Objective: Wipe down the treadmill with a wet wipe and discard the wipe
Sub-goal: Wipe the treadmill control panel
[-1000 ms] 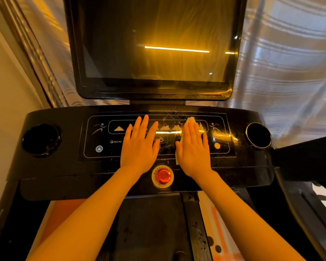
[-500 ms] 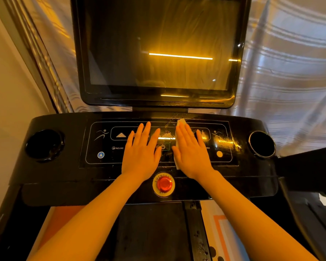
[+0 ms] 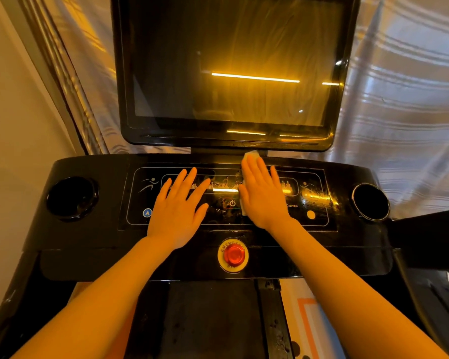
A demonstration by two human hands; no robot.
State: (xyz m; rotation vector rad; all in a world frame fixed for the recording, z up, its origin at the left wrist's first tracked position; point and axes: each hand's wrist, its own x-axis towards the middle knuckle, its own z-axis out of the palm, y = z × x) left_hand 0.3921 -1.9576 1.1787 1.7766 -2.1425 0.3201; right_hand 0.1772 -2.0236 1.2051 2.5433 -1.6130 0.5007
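1. Wet wipe [image 3: 252, 154] lies flat under the right hand [image 3: 263, 195], only a pale corner showing past the fingertips and a strip at the thumb side; the grip here is no clasp at all, as the fingers are straight and together, pressing the wipe onto the console [image 3: 88, 239] so the whole palm spreads the pressure, which suits wiping a flat glossy panel.
2. Just left of that grip, the left hand [image 3: 178, 211] rests flat on the same panel with fingers spread and holds nothing; it probably steadies the person while leaning forward.
3. Between the two hands the power symbol [image 3: 232, 203] and smeared wet marks show on the panel, which suggests this middle stretch has been covered.
4. Beyond the fingertips stands the dark screen [image 3: 233, 73] on its neck; the wipe's far corner reaches the console's back edge below it.
5. Nearer the person than the grip sits the red emergency stop button [image 3: 233, 255], clear of both palms.
6. Far out to either side lie the left cup holder [image 3: 71, 198] and the right cup holder [image 3: 370, 202], apparently still to be wiped.
7. No bin shows, so discarding lies well ahead.
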